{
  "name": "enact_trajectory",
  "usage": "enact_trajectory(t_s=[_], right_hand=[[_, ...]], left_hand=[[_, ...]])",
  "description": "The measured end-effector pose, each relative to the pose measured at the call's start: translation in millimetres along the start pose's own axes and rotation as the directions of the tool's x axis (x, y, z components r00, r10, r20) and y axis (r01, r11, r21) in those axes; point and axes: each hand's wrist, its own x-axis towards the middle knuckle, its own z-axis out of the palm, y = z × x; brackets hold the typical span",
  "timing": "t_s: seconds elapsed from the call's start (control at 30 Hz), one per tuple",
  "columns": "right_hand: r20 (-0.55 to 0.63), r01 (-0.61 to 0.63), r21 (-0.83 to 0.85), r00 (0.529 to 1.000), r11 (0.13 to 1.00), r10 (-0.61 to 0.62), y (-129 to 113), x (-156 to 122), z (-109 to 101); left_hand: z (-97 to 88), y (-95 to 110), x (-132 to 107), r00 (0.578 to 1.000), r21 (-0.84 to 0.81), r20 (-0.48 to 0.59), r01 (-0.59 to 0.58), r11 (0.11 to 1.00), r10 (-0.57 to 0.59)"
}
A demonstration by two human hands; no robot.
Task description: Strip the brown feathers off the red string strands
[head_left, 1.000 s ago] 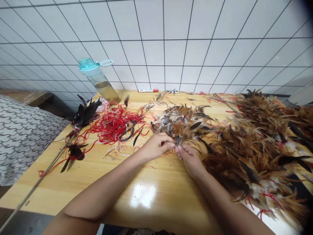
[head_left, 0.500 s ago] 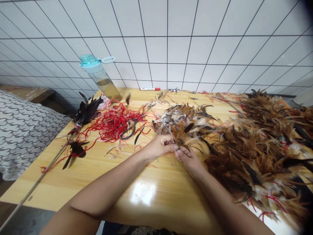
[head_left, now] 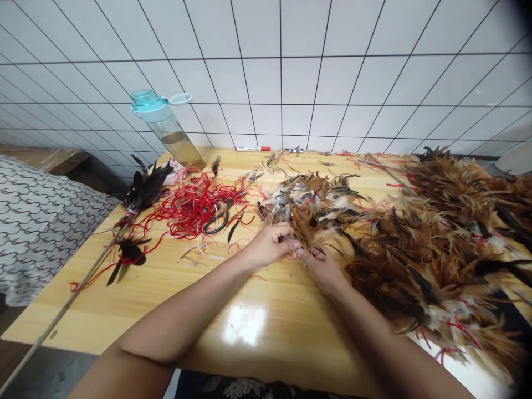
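Observation:
My left hand (head_left: pixel 275 244) and my right hand (head_left: pixel 318 265) meet over the middle of the wooden table (head_left: pixel 199 310), fingertips pinched together. Between them is a small bunch of brown feathers (head_left: pixel 306 224), its tips fanning up and away from me. Both hands are closed at its base; the quill ends are hidden by my fingers. Just behind lies a loose heap of brown, white and black feathers (head_left: pixel 291 194). To the right of my right hand spreads a big pile of brown feather bundles (head_left: pixel 399 266), some tied with red string.
A tangle of red string (head_left: pixel 187 208) lies left of centre, with dark-handled scissors (head_left: pixel 218 221) at its edge. Further left, a stick (head_left: pixel 75 293) with black feathers (head_left: pixel 145 185) tied on it overhangs the table. A water bottle (head_left: pixel 178 144) and red marker (head_left: pixel 252 148) stand near the tiled wall.
The feather bunch has turned slightly, its tips now pointing more upright between my hands. My fingers have shifted a little at its base, and the whole view has moved slightly.

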Motion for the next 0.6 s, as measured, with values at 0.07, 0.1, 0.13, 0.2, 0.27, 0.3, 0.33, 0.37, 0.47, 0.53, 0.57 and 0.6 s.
enact_trajectory(t_s=[0.07, 0.1, 0.13, 0.2, 0.27, 0.3, 0.33, 0.37, 0.47, 0.53, 0.57, 0.6], right_hand=[[-0.031, 0.002, 0.017, 1.0, 1.0, -0.002, 1, 0, -1], [-0.052, -0.009, 0.034, 0.999, 0.999, 0.01, 1, 0, -1], [-0.07, -0.026, 0.058, 0.997, 0.998, 0.03, 1, 1, -1], [-0.095, -0.059, 0.12, 0.993, 0.991, 0.071, 1, 1, -1], [-0.109, -0.066, 0.173, 0.99, 0.983, 0.086, 0, 2, -1], [-0.113, -0.057, 0.19, 0.99, 0.98, 0.08, 0, 3, -2], [-0.113, -0.047, 0.196, 0.991, 0.979, 0.07, -1, 3, -2], [-0.109, -0.037, 0.195, 0.992, 0.98, 0.06, -2, 3, -2], [-0.089, -0.019, 0.171, 0.995, 0.985, 0.035, -6, 1, -3], [-0.081, -0.014, 0.158, 0.996, 0.987, 0.028, -8, 1, -3], [-0.081, -0.01, 0.151, 0.996, 0.988, 0.023, -9, 0, -3], [-0.084, -0.005, 0.142, 0.996, 0.99, 0.017, -8, 0, -4]], left_hand=[[-0.7, 2, 0, 1.0, -0.04, 0.012, 0.003, 0.999, -0.002], [-2.0, 3, -1, 1.0, -0.039, 0.0, -0.001, 0.999, 0.001], [-4.3, 5, -1, 1.0, -0.019, -0.025, -0.01, 1.0, 0.01], [-11.9, 11, -2, 0.994, 0.097, -0.095, -0.049, 0.994, 0.058], [-22.9, 18, -3, 0.973, 0.328, -0.167, -0.096, 0.94, 0.158], [-28.9, 22, -5, 0.958, 0.462, -0.18, -0.118, 0.879, 0.223], [-34.7, 26, -6, 0.943, 0.578, -0.172, -0.137, 0.804, 0.284], [-39.8, 29, -8, 0.937, 0.665, -0.144, -0.147, 0.732, 0.319], [-47.8, 32, -16, 0.975, 0.774, -0.002, -0.139, 0.618, 0.222], [-46.0, 29, -20, 0.995, 0.8, 0.064, -0.098, 0.591, 0.079], [-43.2, 27, -21, 0.997, 0.814, 0.076, -0.074, 0.576, 0.021], [-39.6, 25, -22, 0.997, 0.829, 0.074, -0.052, 0.556, -0.018]])
